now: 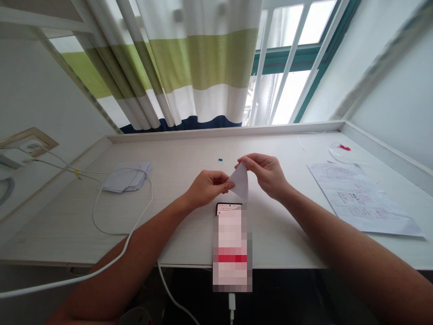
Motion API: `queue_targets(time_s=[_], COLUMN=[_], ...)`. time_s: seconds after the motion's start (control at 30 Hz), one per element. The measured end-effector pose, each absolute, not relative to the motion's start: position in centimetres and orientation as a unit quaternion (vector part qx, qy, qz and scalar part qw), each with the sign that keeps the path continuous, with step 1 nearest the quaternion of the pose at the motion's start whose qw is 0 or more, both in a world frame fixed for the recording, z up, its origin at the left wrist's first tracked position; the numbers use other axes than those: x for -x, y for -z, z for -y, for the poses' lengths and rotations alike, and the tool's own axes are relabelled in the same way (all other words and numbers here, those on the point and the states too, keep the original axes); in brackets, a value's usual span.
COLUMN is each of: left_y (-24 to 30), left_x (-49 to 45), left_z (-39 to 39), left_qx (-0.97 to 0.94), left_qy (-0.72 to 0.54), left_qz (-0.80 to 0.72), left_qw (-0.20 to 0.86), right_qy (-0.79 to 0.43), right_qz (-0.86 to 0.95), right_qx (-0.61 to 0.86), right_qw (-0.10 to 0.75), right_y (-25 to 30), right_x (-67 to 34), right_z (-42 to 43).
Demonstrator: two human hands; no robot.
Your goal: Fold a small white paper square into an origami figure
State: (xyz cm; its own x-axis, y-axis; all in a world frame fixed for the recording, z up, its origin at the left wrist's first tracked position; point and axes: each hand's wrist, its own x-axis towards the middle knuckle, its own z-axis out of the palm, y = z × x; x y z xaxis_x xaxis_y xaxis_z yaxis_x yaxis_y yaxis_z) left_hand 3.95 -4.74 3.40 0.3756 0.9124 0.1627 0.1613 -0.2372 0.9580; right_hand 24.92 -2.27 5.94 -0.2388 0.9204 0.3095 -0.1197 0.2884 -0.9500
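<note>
White triangular paper (240, 182) is being held over the pale wooden surface (182, 155), the left hand (211, 186) pinching its left edge and the right hand (265, 172) its upper tip, probably behaving as light, easily creased material best gripped at edges.

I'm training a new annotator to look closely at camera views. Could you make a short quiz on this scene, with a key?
1. Which hand pinches the top tip of the held paper?
2. True or false: the paper stack lies to the right of the phone.
3. Fill in: the curtain has a broad ____ band between its pale parts.

Key:
1. The right hand.
2. False; the paper stack lies to the left of the phone.
3. Green.
</note>
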Motion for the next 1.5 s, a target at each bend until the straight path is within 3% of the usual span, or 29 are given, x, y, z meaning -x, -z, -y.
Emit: queue_targets(time_s=[0.63,1.17,1.37,1.5], left_y=[-3.5,-3.6,-3.3,-3.4], left_x=[-4.2,-5.0,-5.0,-4.7], left_z=[5.0,5.7,5.0,4.9], left_qx=[-0.696,-0.654,-0.568,-0.577], left_qy=[-0.389,-0.435,-0.540,-0.516], left_qz=[-0.395,-0.380,-0.396,-0.386], left_qw=[0.456,0.489,0.478,0.501], right_qy=[-0.403,-0.462,-0.480,-0.475], right_qz=[0.646,0.633,0.656,0.662], right_qx=[0.360,0.323,0.350,0.343], right_qw=[0.539,0.530,0.466,0.467], right_y=[-5.2,-6.0,-5.1,-5.1], right_x=[-25.0,-24.4,-24.7,-24.7], right_z=[2.3,3.1,2.5,2.6])
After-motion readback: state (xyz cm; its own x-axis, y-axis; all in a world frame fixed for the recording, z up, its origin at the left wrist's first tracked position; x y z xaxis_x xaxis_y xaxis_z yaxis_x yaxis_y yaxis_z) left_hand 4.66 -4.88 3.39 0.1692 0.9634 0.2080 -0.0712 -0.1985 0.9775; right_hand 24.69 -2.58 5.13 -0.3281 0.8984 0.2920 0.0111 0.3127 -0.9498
